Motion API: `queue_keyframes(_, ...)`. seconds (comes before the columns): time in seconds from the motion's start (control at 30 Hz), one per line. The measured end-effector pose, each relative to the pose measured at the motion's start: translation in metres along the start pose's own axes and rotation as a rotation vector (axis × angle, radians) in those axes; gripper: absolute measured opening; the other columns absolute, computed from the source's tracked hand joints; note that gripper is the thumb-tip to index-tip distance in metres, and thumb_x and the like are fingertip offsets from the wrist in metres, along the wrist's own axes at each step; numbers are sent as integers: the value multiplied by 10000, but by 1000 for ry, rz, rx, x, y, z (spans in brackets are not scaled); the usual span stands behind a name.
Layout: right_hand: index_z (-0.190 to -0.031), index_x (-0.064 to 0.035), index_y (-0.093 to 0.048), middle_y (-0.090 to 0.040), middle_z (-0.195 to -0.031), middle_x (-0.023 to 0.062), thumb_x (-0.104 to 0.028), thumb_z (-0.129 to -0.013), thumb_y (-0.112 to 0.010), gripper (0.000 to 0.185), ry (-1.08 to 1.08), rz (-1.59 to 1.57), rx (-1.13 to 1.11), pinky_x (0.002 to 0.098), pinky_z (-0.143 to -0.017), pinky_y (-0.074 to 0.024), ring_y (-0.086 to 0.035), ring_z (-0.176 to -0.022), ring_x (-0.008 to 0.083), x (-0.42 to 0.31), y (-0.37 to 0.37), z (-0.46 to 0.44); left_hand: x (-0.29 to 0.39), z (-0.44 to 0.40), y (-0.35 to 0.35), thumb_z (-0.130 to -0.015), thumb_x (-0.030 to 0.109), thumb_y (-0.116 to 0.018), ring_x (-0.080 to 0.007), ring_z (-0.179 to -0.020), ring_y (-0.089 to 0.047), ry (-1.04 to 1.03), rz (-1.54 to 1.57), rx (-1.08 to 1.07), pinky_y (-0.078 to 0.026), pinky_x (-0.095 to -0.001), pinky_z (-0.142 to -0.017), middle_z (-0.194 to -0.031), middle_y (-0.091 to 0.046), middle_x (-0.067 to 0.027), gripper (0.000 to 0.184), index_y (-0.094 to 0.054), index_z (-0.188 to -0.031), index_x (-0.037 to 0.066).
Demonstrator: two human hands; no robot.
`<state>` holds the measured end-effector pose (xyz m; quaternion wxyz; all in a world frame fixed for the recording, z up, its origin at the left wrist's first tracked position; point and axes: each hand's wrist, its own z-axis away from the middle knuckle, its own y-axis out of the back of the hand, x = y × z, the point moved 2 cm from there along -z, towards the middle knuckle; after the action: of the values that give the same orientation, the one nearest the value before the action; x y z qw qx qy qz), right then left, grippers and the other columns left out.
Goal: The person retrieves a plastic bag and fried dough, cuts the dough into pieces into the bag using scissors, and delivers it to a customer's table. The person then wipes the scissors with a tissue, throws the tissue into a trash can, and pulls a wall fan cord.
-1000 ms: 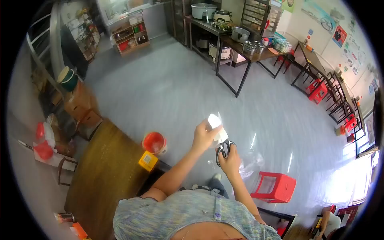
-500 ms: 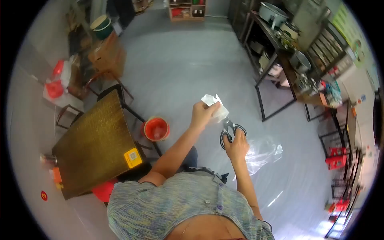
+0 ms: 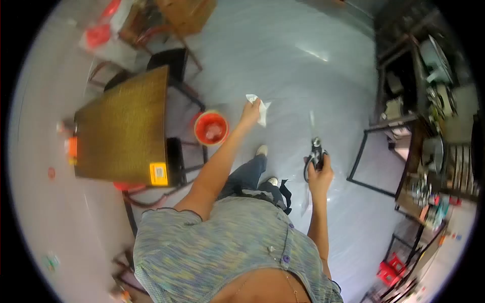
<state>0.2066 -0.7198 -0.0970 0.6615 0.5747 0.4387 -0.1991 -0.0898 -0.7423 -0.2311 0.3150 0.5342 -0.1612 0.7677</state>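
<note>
My left hand (image 3: 250, 113) pinches a crumpled white piece (image 3: 262, 113), paper or plastic, that hangs past its fingertips. To the right, my right hand (image 3: 321, 174) is closed round the black handles of a pair of scissors (image 3: 317, 151). Their blades point away from me and look close together, though blurred. A wide gap separates the scissors from the white piece. Left of my left hand, a red bucket (image 3: 211, 128) with a pale rim stands on the floor, with something pale inside.
A brown wooden table (image 3: 121, 126) with a yellow card (image 3: 158, 173) stands left, with dark chairs (image 3: 169, 63) around it. Metal-framed shelving (image 3: 399, 86) with pots lines the right. A red stool (image 3: 391, 270) is at lower right, a cardboard box (image 3: 187, 15) at the top.
The view has swung to the right and down. My hands have moved apart, the scissors away from the white piece. My feet now show below.
</note>
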Motion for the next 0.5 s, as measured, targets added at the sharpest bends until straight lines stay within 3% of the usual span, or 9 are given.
queue_keyframes(0.03,-903,6,-518,-550,-659,121,-67,-721,-638,230,34,4,-38,285,-573,-445,-592,-616,194,-1,-1,-13,-24,-1,4,-898,357,-429,-196,-671,-562,12,5,44,-436,-330,-585,-840,-592,-77,385,-579,-928,4)
queue_keyframes(0.1,-925,30,-511,-548,-676,72,-15,-750,-606,203,37,-282,-87,261,-635,-462,-560,-631,140,26,-8,-42,-51,-4,13,-889,444,-383,-152,-572,-511,59,180,149,-402,-308,-485,-745,-558,-55,434,-567,-861,53)
queue_keyframes(0.2,-943,33,-514,-503,-799,24,33,-792,-543,154,-104,-334,-169,243,-721,-453,-524,-744,105,31,-38,-51,-111,-18,70,-876,515,-356,-116,-462,-422,408,706,195,-339,-247,-373,-643,-495,-19,434,-550,-811,132)
queue_keyframes(0.23,-906,20,-517,-478,-789,21,-6,-805,-562,115,-144,-353,-149,228,-653,-428,-481,-749,79,35,-49,-55,-139,-24,92,-865,504,-405,-120,-445,-417,417,711,309,-320,-252,-361,-631,-490,-17,389,-535,-803,143)
queue_keyframes(0.33,-851,-10,-516,-452,-742,-4,-110,-837,-584,121,-229,-388,-166,182,-539,-339,-411,-649,49,52,-74,-78,-227,-61,135,-846,408,-475,-135,-444,-428,359,654,690,-312,-267,-369,-621,-486,-12,292,-531,-833,121)
queue_keyframes(0.37,-852,-17,-507,-436,-717,-18,-136,-851,-563,132,-381,-314,-206,179,-533,-328,-406,-608,55,53,-83,-88,-254,-80,146,-835,366,-499,-139,-459,-442,363,656,817,-312,-274,-371,-635,-494,-11,255,-532,-847,113)
queue_keyframes(0.43,-861,-28,-500,-421,-690,-30,-186,-868,-542,163,-412,-510,-174,186,-518,-305,-386,-567,58,57,-117,-111,-318,-108,163,-832,311,-496,-177,-583,-477,421,632,874,-358,-298,-481,-756,-511,-54,237,-538,-896,86)
queue_keyframes(0.47,-922,-15,-496,-444,-710,-14,-228,-882,-523,218,-337,-442,-218,182,-522,-308,-411,-594,58,57,-134,-124,-352,-119,173,-830,283,-495,-197,-645,-495,454,612,900,-381,-310,-536,-817,-520,-75,233,-541,-920,73)
queue_keyframes(0.5,-965,-25,-497,-476,-833,1,-236,-889,-541,229,-408,-529,-245,169,-610,-375,-445,-713,64,66,-150,-133,-385,-130,183,-828,255,-493,-216,-707,-513,485,594,925,-403,-322,-591,-878,-528,-97,233,-544,-945,60)
